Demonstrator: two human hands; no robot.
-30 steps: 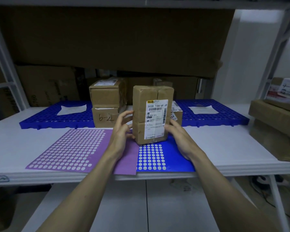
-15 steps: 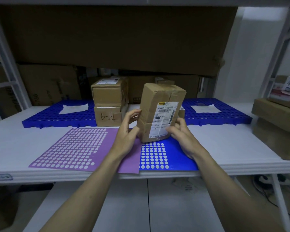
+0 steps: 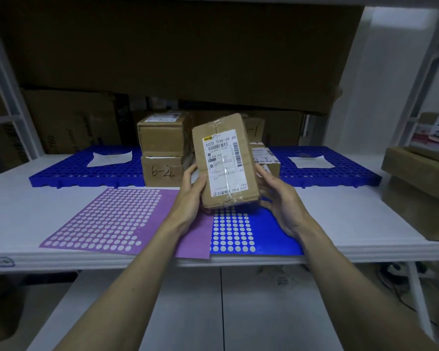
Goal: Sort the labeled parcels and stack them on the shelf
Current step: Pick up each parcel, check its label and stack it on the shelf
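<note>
while hands (image 3: pixel 236 196) grip parcel (image 3: pixel 224 163), stacked boxes (image 3: pixel 162 150) behind

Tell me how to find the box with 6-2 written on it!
Look at the white shelf, then at the blue plastic grid along its back. Two brown boxes are stacked at the grid's middle, just left of the parcel held up in both hands. The 6-2 box is the bottom one, with the number handwritten on its front; the top box has a printed label.

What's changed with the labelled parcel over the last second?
The parcel, upright on the blue dotted sheet a second ago, is now lifted clear and tipped back, label facing the camera. Left hand and right hand keep their grip on its sides. The 6-2 stack hasn't moved.
</note>
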